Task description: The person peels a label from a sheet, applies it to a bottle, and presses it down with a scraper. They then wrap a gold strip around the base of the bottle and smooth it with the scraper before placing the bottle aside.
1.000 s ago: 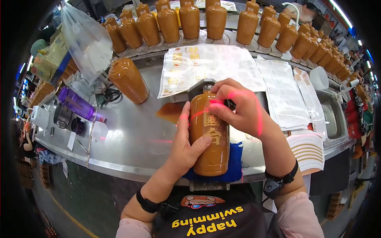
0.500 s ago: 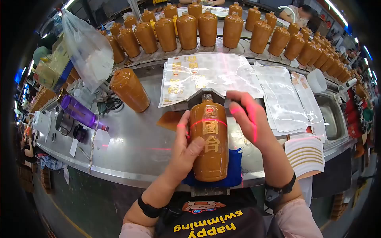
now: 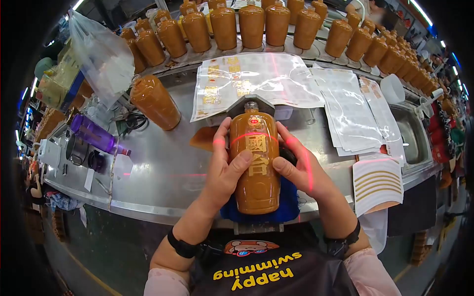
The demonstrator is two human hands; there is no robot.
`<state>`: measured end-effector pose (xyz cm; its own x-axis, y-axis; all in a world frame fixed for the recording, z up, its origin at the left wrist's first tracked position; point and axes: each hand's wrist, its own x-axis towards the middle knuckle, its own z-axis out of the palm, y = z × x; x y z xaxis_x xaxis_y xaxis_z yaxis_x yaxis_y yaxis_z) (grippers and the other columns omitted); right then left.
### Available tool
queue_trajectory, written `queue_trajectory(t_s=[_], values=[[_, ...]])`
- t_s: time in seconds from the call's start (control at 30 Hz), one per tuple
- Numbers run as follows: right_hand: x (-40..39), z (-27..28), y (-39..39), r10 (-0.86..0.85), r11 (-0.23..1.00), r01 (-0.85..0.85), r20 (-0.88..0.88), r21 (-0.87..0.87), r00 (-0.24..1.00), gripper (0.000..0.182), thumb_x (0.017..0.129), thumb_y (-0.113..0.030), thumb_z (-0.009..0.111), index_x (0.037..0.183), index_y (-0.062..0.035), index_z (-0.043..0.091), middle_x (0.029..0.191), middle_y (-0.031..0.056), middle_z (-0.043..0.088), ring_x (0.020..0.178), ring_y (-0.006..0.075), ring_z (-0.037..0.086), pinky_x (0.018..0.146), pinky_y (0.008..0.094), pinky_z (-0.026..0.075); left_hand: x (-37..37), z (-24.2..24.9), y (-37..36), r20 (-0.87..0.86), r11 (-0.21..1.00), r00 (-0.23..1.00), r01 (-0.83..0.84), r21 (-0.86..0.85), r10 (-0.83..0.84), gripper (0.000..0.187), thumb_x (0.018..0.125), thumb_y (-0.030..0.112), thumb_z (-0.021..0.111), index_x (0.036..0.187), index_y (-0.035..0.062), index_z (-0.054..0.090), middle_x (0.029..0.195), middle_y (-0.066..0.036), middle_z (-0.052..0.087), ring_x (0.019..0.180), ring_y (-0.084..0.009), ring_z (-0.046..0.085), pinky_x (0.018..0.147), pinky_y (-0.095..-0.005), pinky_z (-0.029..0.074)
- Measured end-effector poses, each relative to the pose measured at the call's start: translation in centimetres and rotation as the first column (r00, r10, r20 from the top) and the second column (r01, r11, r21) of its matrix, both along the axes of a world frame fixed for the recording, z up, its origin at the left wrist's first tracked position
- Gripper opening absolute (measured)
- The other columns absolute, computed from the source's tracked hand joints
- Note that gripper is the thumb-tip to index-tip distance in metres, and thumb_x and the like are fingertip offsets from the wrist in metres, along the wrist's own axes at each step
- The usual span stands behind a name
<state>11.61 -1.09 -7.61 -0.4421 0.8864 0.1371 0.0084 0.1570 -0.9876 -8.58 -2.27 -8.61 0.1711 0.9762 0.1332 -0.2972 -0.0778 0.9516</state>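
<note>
A glossy brown bottle (image 3: 256, 195) with gold characters and a small red emblem lies in front of me, its neck at a grey angled holder (image 3: 264, 105) and its base over a blue cloth (image 3: 290, 209). My left hand (image 3: 224, 170) wraps the bottle's left side, thumb on its front. On the right side, my right hand (image 3: 301, 167) grips it too, thumb beside the lower character. Red laser lines cross the bottle and my right hand.
Printed sheets (image 3: 281, 81) lie behind the holder, more sheets (image 3: 343, 108) to the right. Another brown bottle (image 3: 155, 103) leans at left, near a purple bottle (image 3: 94, 133). Brown bottles (image 3: 252, 27) line the curved conveyor (image 3: 222, 55). A sink (image 3: 412, 133) is at right.
My right hand has come down from beside the bottle's neck and closed on its right side. Bottles on the conveyor have shifted, and the view has moved slightly.
</note>
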Motion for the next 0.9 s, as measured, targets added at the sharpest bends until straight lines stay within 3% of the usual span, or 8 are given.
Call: queue_trajectory(t_s=[0.13, 0.23, 0.33, 0.43, 0.53, 0.57, 0.7, 0.9], values=[[0.1, 0.0, -0.1, 0.005, 0.997, -0.008, -0.029, -0.072, 1.000, 0.085, 0.094, -0.041, 0.063, 0.153, 0.0036, 0.021, 0.145, 0.0182, 0.044, 0.135, 0.0256, 0.041, 0.113, 0.0391, 0.028, -0.1, -0.3, 0.0, 0.022, 0.999, 0.999, 0.031, 0.030, -0.031, 0.086, 0.094, 0.030, 0.063, 0.152, -0.0019, 0.008, 0.148, -0.018, 0.031, 0.133, -0.0230, 0.039, 0.111, -0.0348, 0.033], [0.2, 0.5, -0.2, 0.012, 0.989, -0.027, -0.104, -0.142, 0.994, 0.079, 0.097, -0.034, 0.061, 0.153, 0.0031, 0.019, 0.139, 0.0208, 0.049, 0.132, 0.0251, 0.044, 0.111, 0.0358, 0.033, -0.2, -0.4, 0.0, -0.053, 0.999, 0.999, 0.011, 0.039, -0.009, 0.088, 0.094, 0.031, 0.064, 0.152, -0.0014, 0.007, 0.148, -0.018, 0.031, 0.133, -0.0226, 0.039, 0.111, -0.0347, 0.033], [-0.1, 0.0, -0.2, -0.018, 0.999, 0.018, 0.016, 0.032, 1.000, 0.084, 0.094, -0.041, 0.063, 0.153, 0.0033, 0.021, 0.144, 0.0186, 0.045, 0.134, 0.0246, 0.042, 0.112, 0.0378, 0.030, -0.2, 0.1, 0.0, 0.002, 1.000, 1.000, 0.016, 0.013, -0.016, 0.085, 0.094, 0.032, 0.063, 0.152, -0.0022, 0.011, 0.146, -0.017, 0.033, 0.132, -0.0216, 0.039, 0.110, -0.0338, 0.034], [0.1, 0.4, 0.0, 0.010, 0.998, -0.012, -0.031, -0.069, 0.999, 0.087, 0.093, -0.041, 0.066, 0.152, 0.0033, 0.022, 0.143, 0.0196, 0.045, 0.134, 0.0253, 0.042, 0.112, 0.0383, 0.030, -0.5, 0.3, 1.1, 0.061, 0.999, 0.998, -0.024, -0.047, 0.027, 0.075, 0.095, 0.030, 0.063, 0.148, -0.0037, 0.021, 0.139, -0.016, 0.042, 0.126, -0.0189, 0.044, 0.106, -0.0319, 0.037], [-0.4, 0.1, 0.0, -0.079, 0.995, 0.072, 0.099, 0.073, 0.992, 0.089, 0.091, -0.041, 0.069, 0.150, 0.0079, 0.023, 0.131, 0.0239, 0.054, 0.126, 0.0262, 0.051, 0.106, 0.0355, 0.038, -0.4, 1.7, 2.2, 0.010, 0.997, 0.999, -0.031, -0.064, 0.032, 0.063, 0.096, 0.028, 0.062, 0.142, -0.0046, 0.031, 0.129, -0.014, 0.051, 0.118, -0.0157, 0.049, 0.101, -0.0298, 0.041], [-0.5, 0.0, -0.1, -0.092, 0.995, 0.087, 0.085, 0.055, 0.992, 0.089, 0.090, -0.040, 0.070, 0.149, 0.0089, 0.025, 0.133, 0.0264, 0.053, 0.127, 0.0274, 0.051, 0.105, 0.0358, 0.040, -0.1, 1.9, 2.4, -0.005, 0.997, 0.998, -0.055, -0.053, 0.055, 0.056, 0.095, 0.023, 0.063, 0.136, -0.0043, 0.037, 0.122, -0.012, 0.055, 0.110, -0.0139, 0.054, 0.096, -0.0280, 0.045], [-0.5, -0.4, -0.1, -0.110, 0.991, 0.102, 0.095, 0.084, 0.989, 0.089, 0.090, -0.040, 0.070, 0.148, 0.0094, 0.025, 0.137, 0.0273, 0.051, 0.130, 0.0283, 0.049, 0.106, 0.0353, 0.039, 0.4, 1.6, 3.0, -0.086, 0.996, 0.993, -0.083, -0.030, 0.081, 0.051, 0.093, 0.019, 0.067, 0.131, -0.0033, 0.042, 0.116, -0.012, 0.058, 0.104, -0.0137, 0.057, 0.090, -0.0271, 0.048], [-0.6, 0.4, -0.3, -0.114, 0.992, 0.108, 0.115, 0.060, 0.987, 0.089, 0.089, -0.039, 0.070, 0.148, 0.0093, 0.025, 0.138, 0.0276, 0.050, 0.130, 0.0282, 0.048, 0.105, 0.0348, 0.039, 0.3, 1.4, 3.3, -0.177, 0.995, 0.980, -0.094, 0.016, 0.095, 0.043, 0.095, 0.019, 0.060, 0.129, -0.0010, 0.042, 0.118, -0.011, 0.057, 0.107, -0.0138, 0.056, 0.094, -0.0276, 0.047]])
